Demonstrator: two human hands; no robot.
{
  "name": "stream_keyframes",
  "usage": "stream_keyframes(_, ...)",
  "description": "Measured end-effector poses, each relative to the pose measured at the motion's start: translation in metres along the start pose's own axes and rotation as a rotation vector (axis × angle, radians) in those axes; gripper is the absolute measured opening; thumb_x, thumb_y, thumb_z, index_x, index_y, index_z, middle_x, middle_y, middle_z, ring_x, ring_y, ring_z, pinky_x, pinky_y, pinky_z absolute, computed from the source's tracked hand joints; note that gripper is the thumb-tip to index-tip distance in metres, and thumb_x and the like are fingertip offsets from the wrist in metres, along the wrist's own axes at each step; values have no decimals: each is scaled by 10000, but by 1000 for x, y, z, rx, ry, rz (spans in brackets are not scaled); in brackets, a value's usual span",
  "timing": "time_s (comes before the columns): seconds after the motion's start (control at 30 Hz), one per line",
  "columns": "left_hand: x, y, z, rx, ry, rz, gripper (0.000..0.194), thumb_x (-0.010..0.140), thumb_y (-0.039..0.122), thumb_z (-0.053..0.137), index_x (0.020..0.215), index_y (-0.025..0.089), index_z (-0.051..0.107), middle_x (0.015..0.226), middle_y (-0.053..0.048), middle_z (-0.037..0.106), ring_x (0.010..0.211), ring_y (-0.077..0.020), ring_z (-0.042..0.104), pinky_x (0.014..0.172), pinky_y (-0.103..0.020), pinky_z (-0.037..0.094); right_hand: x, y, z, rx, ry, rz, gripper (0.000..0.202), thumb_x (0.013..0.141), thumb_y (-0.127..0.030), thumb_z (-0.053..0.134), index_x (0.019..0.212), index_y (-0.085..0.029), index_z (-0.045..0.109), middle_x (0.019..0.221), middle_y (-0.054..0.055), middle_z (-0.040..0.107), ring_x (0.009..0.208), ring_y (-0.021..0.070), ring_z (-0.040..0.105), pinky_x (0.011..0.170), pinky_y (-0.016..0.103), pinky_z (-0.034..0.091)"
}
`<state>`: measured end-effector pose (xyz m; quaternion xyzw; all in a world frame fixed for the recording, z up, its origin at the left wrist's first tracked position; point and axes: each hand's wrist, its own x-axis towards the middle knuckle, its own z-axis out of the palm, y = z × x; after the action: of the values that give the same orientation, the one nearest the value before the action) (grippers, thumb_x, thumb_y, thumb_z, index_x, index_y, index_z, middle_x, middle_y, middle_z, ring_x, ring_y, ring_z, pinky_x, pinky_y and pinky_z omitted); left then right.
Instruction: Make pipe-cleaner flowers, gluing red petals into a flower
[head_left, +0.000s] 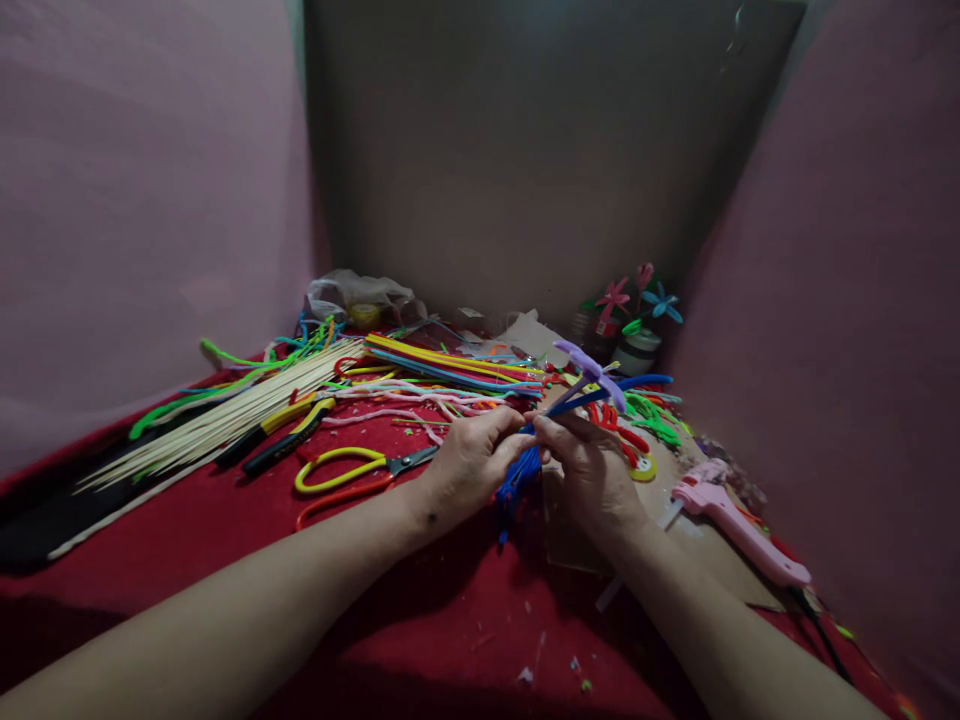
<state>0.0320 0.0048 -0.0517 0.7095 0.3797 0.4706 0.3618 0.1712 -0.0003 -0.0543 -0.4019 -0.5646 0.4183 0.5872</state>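
Observation:
Near the middle, my left hand (480,455) is closed in a pinch, its fingertips meeting those of my right hand. My right hand (589,465) is also closed, at the lower end of a stem topped by a purple flower (592,372). Blue pipe cleaners (519,480) hang below and between the hands, and a straight blue piece (637,384) extends to the upper right behind the flower. The exact contact at the fingertips is too small to make out.
On the red cloth (315,600) lie scissors (341,470), pliers (289,430), pale sticks (225,415) and colored pipe cleaners (457,365). A pink glue gun (742,525) rests on cardboard at the right. Finished flowers (660,303) stand in a jar at the back.

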Motion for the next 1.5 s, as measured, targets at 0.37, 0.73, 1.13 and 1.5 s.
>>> stream_keyframes(0.37,4,-3,2,-146,-30,-128,174,790,243,506,648,154,553,482,58,425,409,-54,344,415,-179,264,1,12,0,51,-6,64,138,694,-334,656,729,-208,701,646,-14,565,605,134,439,563,265,342)
stream_keyframes(0.73,7,-2,-5,-752,-287,-360,196,761,284,587,664,135,503,469,70,437,287,5,253,304,-128,162,5,12,-6,182,-183,12,169,743,-258,614,885,-257,705,823,8,646,721,167,528,673,301,411)
stream_keyframes(1.13,4,-3,-4,-480,-327,-265,207,828,314,468,743,143,550,529,53,429,342,-29,279,351,-169,216,8,16,-4,349,-139,70,70,685,-210,658,745,-201,692,658,-11,597,581,115,471,569,256,362)
stream_keyframes(1.5,5,-5,0,-154,-82,-159,216,794,277,504,610,165,512,477,54,412,393,-58,337,406,-185,256,6,11,-1,53,-61,86,131,682,-332,651,677,-202,657,641,-2,514,516,108,369,452,253,268)
